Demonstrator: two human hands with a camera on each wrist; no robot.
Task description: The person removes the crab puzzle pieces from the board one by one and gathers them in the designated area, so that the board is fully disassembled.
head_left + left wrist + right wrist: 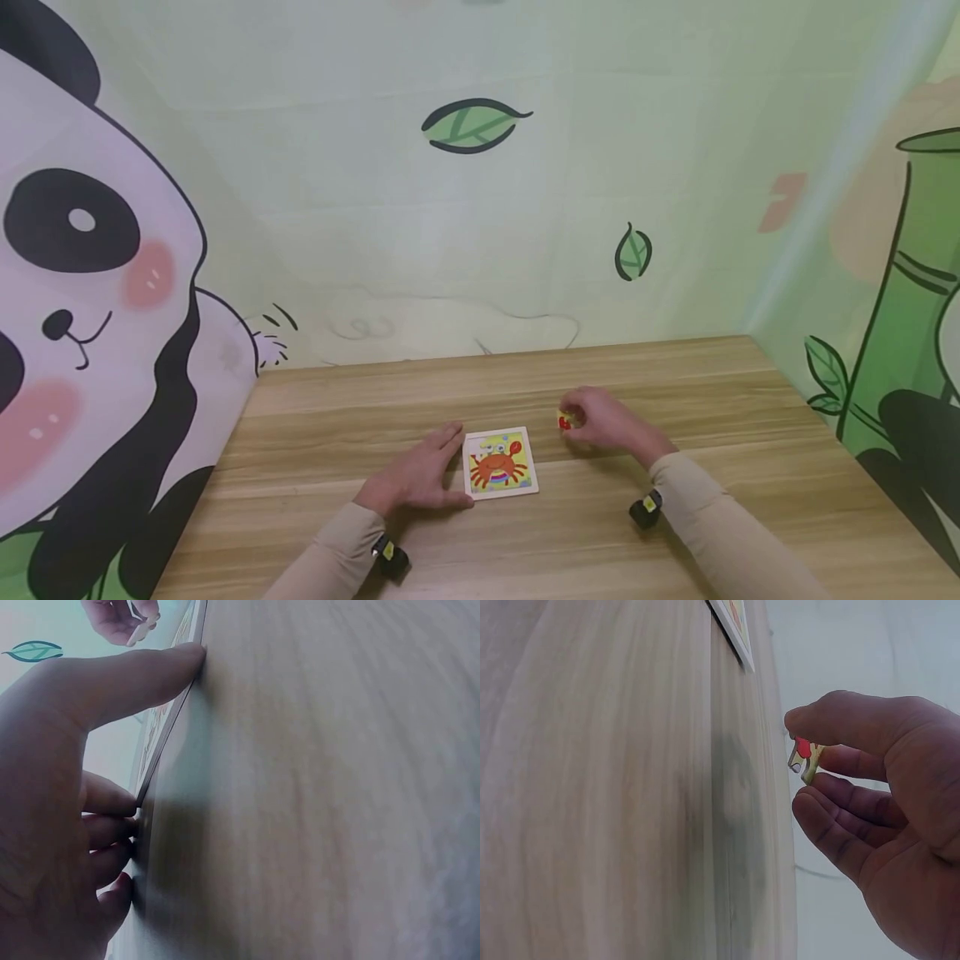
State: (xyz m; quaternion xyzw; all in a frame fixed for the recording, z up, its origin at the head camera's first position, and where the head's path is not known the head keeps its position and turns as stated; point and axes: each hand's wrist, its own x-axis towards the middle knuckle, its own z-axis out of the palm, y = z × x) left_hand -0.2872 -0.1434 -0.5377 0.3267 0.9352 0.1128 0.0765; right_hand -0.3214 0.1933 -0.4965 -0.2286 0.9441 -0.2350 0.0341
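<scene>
A square crab puzzle (498, 472) in a white frame lies flat on the wooden table. Its picture shows an orange-red crab on yellow, with a paler patch at the upper left. My left hand (420, 473) rests against the frame's left side, thumb by the near corner and fingers by the far one. In the left wrist view the thumb (161, 675) reaches the frame's edge. To the right of the frame, my right hand (603, 419) pinches a small yellow-and-red puzzle piece (802, 754) between thumb and fingers, held above the table.
The wooden table (360, 383) backs onto a pale green printed cloth (337, 208). A panda print (82, 250) covers the left side, and printed bamboo (892, 317) the right. Each wrist carries a small black camera (646, 508).
</scene>
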